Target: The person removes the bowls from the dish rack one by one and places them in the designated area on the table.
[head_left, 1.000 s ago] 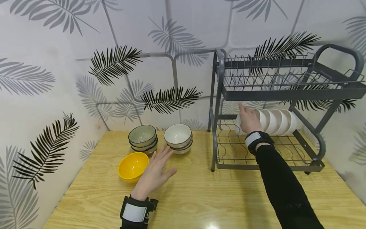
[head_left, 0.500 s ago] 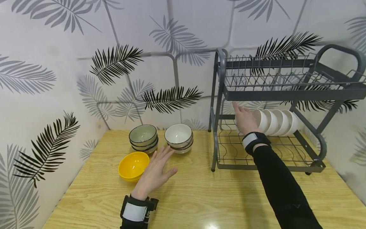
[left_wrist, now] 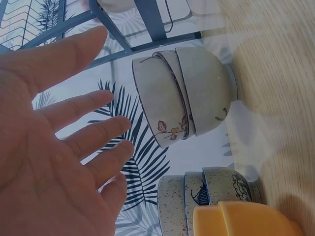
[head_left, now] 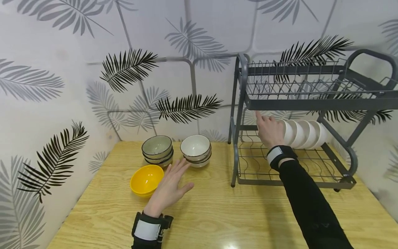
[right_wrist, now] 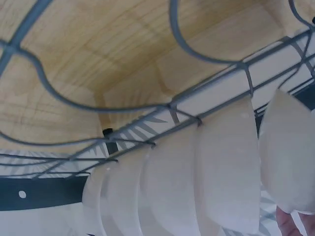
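Observation:
My right hand (head_left: pixel 269 132) reaches into the rack's lower tier and grips a white bowl (right_wrist: pixel 288 152) by its rim. Fingertips show at that bowl's edge in the right wrist view; in the head view the hand hides it. Beside it, several white bowls (head_left: pixel 308 134) stand on edge in a row. My left hand (head_left: pixel 169 189) is held over the table with straight, spread fingers, its palm (left_wrist: pixel 44 172) bare in the left wrist view. Nearest to it are yellow bowls (head_left: pixel 146 180), nested and partly covered by the hand in the head view.
A two-tier grey dish rack (head_left: pixel 311 103) stands on the right of the wooden table (head_left: pixel 211 214). Toward the back wall are a stack of grey-green bowls (head_left: pixel 157 147) and a stack of white dark-rimmed bowls (head_left: pixel 195 148). Leaf-patterned walls close off the back and sides.
My right hand has shifted a little left within the lower tier, away from the row of bowls. The left hand has stayed in place. The head view has turned slightly.

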`<action>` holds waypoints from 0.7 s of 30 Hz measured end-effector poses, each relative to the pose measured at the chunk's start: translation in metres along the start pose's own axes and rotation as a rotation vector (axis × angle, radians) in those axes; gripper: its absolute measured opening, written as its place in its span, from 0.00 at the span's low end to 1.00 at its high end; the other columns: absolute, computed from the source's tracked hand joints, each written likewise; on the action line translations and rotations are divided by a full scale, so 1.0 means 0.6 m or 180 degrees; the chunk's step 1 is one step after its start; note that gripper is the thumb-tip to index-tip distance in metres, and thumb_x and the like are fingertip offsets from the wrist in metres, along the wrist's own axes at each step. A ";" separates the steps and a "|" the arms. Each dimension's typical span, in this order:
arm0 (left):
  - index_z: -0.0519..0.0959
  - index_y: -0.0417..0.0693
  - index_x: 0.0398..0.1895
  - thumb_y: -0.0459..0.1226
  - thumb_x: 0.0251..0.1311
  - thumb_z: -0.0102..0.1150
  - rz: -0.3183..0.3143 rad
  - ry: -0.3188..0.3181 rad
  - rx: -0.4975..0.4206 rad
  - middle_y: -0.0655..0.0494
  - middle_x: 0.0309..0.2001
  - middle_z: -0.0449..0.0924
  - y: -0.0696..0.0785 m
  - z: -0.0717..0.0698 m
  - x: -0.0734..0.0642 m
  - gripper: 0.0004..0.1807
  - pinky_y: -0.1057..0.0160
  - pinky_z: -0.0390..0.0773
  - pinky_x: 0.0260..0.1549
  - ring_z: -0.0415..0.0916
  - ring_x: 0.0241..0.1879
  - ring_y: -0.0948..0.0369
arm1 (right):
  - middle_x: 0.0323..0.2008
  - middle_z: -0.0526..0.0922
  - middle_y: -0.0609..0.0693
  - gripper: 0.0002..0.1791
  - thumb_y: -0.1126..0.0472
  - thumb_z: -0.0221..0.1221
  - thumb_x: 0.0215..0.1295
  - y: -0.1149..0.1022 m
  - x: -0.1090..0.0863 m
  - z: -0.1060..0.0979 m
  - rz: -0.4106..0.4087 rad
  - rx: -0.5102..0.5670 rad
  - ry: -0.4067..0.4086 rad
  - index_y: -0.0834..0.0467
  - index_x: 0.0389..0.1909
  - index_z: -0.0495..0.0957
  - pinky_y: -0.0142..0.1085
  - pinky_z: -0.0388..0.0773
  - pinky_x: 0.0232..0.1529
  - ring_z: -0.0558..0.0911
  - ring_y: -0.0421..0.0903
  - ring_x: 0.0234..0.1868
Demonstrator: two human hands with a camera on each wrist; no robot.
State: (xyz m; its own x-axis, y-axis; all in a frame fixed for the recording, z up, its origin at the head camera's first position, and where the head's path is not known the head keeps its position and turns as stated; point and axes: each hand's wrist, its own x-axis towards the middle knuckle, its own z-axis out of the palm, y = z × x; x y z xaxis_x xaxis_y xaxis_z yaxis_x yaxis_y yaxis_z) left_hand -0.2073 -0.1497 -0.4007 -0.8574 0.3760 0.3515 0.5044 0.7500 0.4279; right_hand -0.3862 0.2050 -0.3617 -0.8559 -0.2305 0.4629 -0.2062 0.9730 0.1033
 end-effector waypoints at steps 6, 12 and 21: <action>0.66 0.39 0.67 0.42 0.58 0.64 -0.0009 0.0018 -0.0024 0.37 0.70 0.58 0.002 -0.001 0.000 0.35 0.41 0.47 0.69 0.49 0.70 0.45 | 0.51 0.78 0.64 0.27 0.67 0.50 0.64 0.005 0.009 -0.015 0.0136 0.0186 0.0264 0.62 0.66 0.65 0.59 0.78 0.27 0.70 0.64 0.50; 0.67 0.39 0.67 0.42 0.57 0.64 -0.0032 -0.0010 -0.0039 0.37 0.70 0.58 0.002 0.001 -0.001 0.35 0.41 0.47 0.69 0.49 0.70 0.45 | 0.47 0.79 0.66 0.27 0.66 0.45 0.65 0.010 0.004 -0.026 0.0302 0.0498 0.0477 0.62 0.67 0.63 0.63 0.78 0.26 0.69 0.67 0.51; 0.67 0.38 0.67 0.42 0.58 0.64 -0.0014 -0.0017 -0.0046 0.38 0.70 0.58 0.004 0.001 -0.001 0.35 0.40 0.47 0.69 0.48 0.70 0.45 | 0.44 0.81 0.68 0.19 0.59 0.48 0.70 -0.004 -0.013 -0.042 0.0722 0.1147 0.0699 0.69 0.50 0.75 0.66 0.75 0.43 0.70 0.68 0.51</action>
State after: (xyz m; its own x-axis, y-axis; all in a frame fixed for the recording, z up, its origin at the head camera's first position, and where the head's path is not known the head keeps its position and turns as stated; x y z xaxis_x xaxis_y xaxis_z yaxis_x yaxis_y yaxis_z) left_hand -0.2056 -0.1478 -0.4004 -0.8601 0.3757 0.3451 0.5019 0.7437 0.4415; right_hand -0.3669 0.2048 -0.3433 -0.7859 0.0320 0.6175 -0.2104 0.9252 -0.3157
